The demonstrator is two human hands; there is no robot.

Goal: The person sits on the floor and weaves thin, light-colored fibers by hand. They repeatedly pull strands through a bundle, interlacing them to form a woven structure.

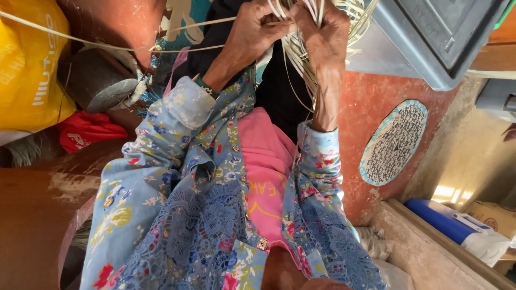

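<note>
A bundle of pale strips is gripped by both hands at the top of the view. The left hand is clenched around a few strips, one of which runs out leftward from its fingers. The right hand is closed on the main bundle, which hangs below its fingers. A round woven mat lies on the reddish floor, right of the fingers.

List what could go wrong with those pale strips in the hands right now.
1. The left hand and right hand pinch a dense bundle of pale strips; the loose ends hanging below may tangle.
2. One long strip stretches sideways past the yellow bag and grey cylinder; it might snag there or kink.
</note>
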